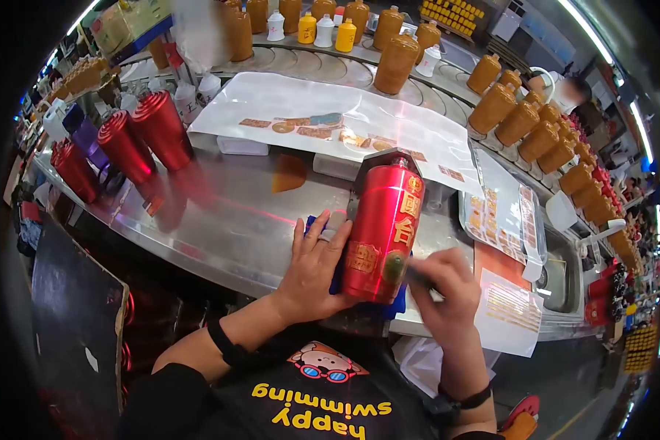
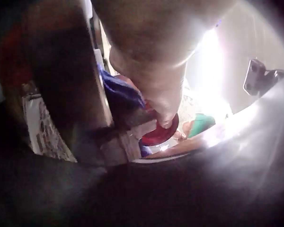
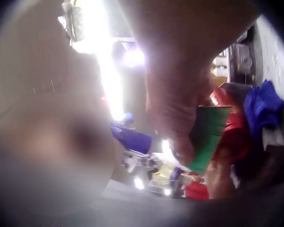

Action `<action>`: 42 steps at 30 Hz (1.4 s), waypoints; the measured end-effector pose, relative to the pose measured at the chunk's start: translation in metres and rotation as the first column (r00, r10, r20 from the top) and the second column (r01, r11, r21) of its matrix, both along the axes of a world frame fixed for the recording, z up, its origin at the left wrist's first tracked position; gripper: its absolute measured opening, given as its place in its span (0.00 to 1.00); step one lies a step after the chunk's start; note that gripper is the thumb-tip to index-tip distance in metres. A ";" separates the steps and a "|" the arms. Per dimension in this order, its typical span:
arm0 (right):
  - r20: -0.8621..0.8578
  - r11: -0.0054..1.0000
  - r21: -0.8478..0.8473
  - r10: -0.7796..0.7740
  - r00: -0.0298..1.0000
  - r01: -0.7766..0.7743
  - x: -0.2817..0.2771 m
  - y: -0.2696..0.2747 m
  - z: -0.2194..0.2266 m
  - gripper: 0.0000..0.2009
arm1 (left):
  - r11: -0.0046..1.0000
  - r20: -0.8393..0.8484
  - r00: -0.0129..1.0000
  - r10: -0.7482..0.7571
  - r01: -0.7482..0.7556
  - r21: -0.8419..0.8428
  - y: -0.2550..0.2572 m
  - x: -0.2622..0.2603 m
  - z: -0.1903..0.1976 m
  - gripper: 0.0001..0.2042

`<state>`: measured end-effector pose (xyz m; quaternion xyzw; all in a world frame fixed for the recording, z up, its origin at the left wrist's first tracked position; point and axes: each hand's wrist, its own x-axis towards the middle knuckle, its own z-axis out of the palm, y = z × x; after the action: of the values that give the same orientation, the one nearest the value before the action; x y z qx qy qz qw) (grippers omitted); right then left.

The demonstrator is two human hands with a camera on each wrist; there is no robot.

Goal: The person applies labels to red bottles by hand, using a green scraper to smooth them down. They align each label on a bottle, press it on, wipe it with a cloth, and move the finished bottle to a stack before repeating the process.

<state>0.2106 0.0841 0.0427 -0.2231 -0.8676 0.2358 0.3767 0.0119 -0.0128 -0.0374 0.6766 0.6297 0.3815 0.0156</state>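
Note:
A red metallic bottle (image 1: 385, 227) with gold lettering and a gold emblem lies tilted on a blue cloth (image 1: 397, 304) at the counter's near edge. My left hand (image 1: 315, 268) rests along its left side, fingers straight and a ring on one of them. In the left wrist view the thumb lies against the bottle's red base (image 2: 161, 132). My right hand (image 1: 451, 290) pinches a flat green scraper (image 3: 209, 135) close to the lower right of the bottle, beside the emblem. A greenish reflection shows on the bottle's surface there.
Red bottles (image 1: 161, 132) stand at the left. Behind lies a white sheet (image 1: 308, 103) with gold decals; a decal tray (image 1: 495, 213) and a sink (image 1: 565, 282) are at the right. Brown bottles (image 1: 397, 66) line the conveyor. A paper with gold strips (image 1: 510, 312) overhangs the edge.

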 end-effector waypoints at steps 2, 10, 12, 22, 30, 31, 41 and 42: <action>0.083 0.965 0.260 0.021 0.996 -0.042 -0.002 0.004 0.003 0.18 | 0.999 -0.025 1.000 -0.002 0.001 -0.042 0.001 -0.002 0.002 0.51; 0.102 0.966 0.255 0.025 0.994 -0.050 -0.002 0.001 0.003 0.17 | 0.999 0.019 1.000 -0.015 0.014 0.044 0.002 0.000 0.010 0.50; 0.165 0.929 0.075 0.348 0.923 -0.363 0.000 -0.012 0.017 0.17 | 1.000 0.032 0.999 -0.016 0.015 0.018 0.003 -0.004 0.004 0.50; 0.133 0.948 0.022 0.313 0.940 -0.318 0.002 -0.008 0.017 0.22 | 0.997 -0.029 1.000 -0.004 0.006 0.073 0.004 0.000 0.011 0.53; 0.007 0.976 0.132 0.173 0.985 -0.173 0.015 0.002 0.004 0.20 | 0.998 0.007 1.000 -0.027 0.027 0.065 0.003 0.003 0.008 0.52; 0.007 0.969 0.213 0.126 0.992 -0.124 0.013 0.004 -0.002 0.20 | 0.997 0.009 1.000 -0.025 0.024 0.078 0.004 0.003 0.008 0.53; 0.076 0.964 0.140 0.219 0.973 -0.228 0.019 0.001 -0.006 0.20 | 0.996 0.036 0.999 -0.037 0.034 0.083 0.005 0.005 0.007 0.54; 0.042 0.969 0.168 0.178 0.983 -0.183 0.017 0.003 -0.004 0.20 | 0.996 0.028 0.999 -0.035 0.033 0.078 0.005 0.005 0.008 0.54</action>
<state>0.2276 0.0872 0.0390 -0.1130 -0.9063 0.1906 0.3598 0.0166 -0.0083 -0.0297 0.6816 0.6026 0.4150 0.0050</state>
